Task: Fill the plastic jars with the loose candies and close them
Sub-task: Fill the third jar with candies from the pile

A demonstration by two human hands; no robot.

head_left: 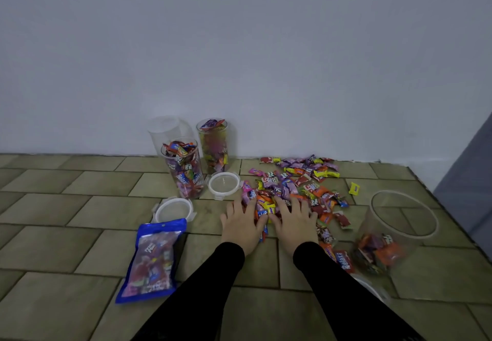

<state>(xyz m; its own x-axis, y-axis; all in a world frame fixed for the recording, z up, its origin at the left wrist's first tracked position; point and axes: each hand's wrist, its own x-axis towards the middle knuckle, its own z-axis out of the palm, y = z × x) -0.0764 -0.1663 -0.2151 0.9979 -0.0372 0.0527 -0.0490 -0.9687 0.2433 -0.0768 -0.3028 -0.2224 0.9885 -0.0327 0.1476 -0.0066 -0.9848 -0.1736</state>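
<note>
A heap of loose wrapped candies (pixel 300 181) is spread over the tiled floor near the wall. My left hand (pixel 243 222) and my right hand (pixel 294 219) lie palm down, side by side, on the heap's near edge, fingers spread over the candies, with some candies between them. Two tall clear jars full of candies (pixel 185 170) (pixel 214 145) stand open at the wall, with an empty clear jar (pixel 165 129) behind them. Two white lids (pixel 223 184) (pixel 173 209) lie on the floor. A wide clear jar (pixel 396 229) at the right holds a few candies.
A blue sealed bag of candies (pixel 154 259) lies on the floor to my left. A single yellow candy (pixel 354 188) lies apart at the right. Another white lid (pixel 372 288) shows partly beside my right sleeve. A grey surface (pixel 468 170) rises at the far right.
</note>
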